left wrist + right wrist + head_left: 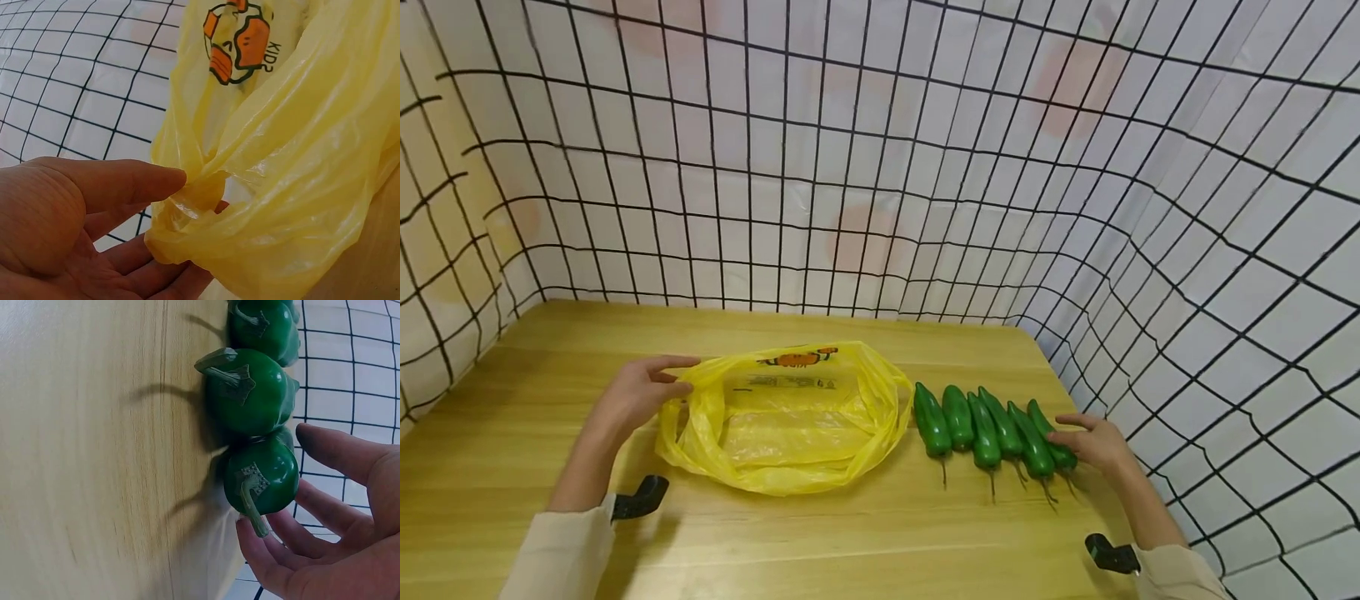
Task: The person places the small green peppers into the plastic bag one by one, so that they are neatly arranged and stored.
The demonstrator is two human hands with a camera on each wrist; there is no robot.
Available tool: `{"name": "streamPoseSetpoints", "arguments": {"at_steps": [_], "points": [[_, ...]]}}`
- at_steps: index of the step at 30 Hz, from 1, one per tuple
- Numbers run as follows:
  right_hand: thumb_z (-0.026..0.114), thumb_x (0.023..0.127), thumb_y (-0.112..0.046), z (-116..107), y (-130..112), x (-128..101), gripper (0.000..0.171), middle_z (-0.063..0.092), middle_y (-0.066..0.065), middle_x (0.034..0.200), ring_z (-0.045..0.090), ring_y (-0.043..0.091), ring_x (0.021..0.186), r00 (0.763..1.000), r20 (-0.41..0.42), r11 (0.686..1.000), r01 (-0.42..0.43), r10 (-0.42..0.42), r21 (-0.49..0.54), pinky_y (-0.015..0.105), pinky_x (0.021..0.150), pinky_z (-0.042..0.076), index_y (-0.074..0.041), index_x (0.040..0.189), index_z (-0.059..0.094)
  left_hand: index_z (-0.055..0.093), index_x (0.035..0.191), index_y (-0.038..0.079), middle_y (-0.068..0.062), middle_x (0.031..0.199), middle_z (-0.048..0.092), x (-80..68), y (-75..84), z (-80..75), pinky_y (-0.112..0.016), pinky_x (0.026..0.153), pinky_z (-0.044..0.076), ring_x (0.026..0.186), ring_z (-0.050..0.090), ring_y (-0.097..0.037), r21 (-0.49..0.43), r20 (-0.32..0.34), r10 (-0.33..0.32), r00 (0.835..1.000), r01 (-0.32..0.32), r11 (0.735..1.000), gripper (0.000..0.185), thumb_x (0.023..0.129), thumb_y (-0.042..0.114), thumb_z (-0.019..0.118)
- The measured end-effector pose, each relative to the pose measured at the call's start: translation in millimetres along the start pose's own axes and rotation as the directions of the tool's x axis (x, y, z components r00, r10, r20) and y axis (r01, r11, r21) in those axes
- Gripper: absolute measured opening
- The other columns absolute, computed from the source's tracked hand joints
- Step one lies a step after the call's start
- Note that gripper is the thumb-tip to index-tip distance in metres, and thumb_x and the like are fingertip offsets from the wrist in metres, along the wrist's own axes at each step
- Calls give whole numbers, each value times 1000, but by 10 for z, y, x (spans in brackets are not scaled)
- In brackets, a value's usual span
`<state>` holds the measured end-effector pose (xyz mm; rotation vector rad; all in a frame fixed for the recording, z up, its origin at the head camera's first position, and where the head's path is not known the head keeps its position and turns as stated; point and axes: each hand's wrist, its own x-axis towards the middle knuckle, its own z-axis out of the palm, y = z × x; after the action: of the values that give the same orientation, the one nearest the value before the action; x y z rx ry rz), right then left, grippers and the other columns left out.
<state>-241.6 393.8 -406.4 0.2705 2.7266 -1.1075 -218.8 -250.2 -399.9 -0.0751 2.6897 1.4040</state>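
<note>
Near edge: two cream sleeves [561, 554] with black wrist mounts, resting on a wooden table [820, 542], pale grain, smooth. Left hand [638, 392] pinches the left rim of the yellow bag [786, 417] between thumb and fingers; wrist view shows thin crinkly film bunched at the fingertips [169, 178]. Bag lies flat mid-table, mouth spread wide, orange cartoon print on the far wall, nothing visible inside. Right hand [1093, 442] at the right end of a row of six green peppers [988, 429], fingers loosely extended and cupping around the rightmost pepper [262, 478], touching it but not clamped. Peppers glossy, tapered, hard plastic look, thin stems pointing near. Row sits just right of the bag. Step looks like bag held open, first pepper being taken. Next move probably needs fingers closing round that end pepper, lifting it left over the rim while the left hand keeps the mouth up. Black wire grid on white sheet walls behind
</note>
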Motion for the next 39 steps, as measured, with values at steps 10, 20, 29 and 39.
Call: {"name": "streamPoseSetpoints", "arguments": {"at_steps": [10,20,29,39], "points": [[66,98,-26,13,-5,12,66,30,43,152,48,54,128,999,31,1000,-24,24,2,50,96,52,6,150,42,53,148,7,-39,145,46,6,-4,-3,-55,92,49,128,48,-53,-4,-42,5,999,-5,1000,49,102,20,61],[69,95,-27,8,23,53,68,53,2,79,51,17,76,998,36,999,-45,45,-20,34,74,53,6,148,44,52,149,8,-38,146,45,15,-21,-14,-60,95,46,130,46,-53,-13,-40,-15,999,14,1000,49,102,21,61],[69,95,-27,-10,6,39,68,43,-6,63,45,12,65,999,14,999,-34,34,2,32,70,51,9,148,44,53,148,9,-37,146,46,3,3,-15,-59,94,45,130,45,-54,-17,-50,-13,999,12,1000,49,102,22,62],[70,96,-37,-82,-165,-26,72,60,8,98,55,18,87,999,-39,1000,-20,21,16,37,83,57,6,149,45,52,149,9,-38,149,42,-2,6,-26,-58,94,46,131,44,-54,-31,-33,-23,999,22,999,50,102,22,61]]}}
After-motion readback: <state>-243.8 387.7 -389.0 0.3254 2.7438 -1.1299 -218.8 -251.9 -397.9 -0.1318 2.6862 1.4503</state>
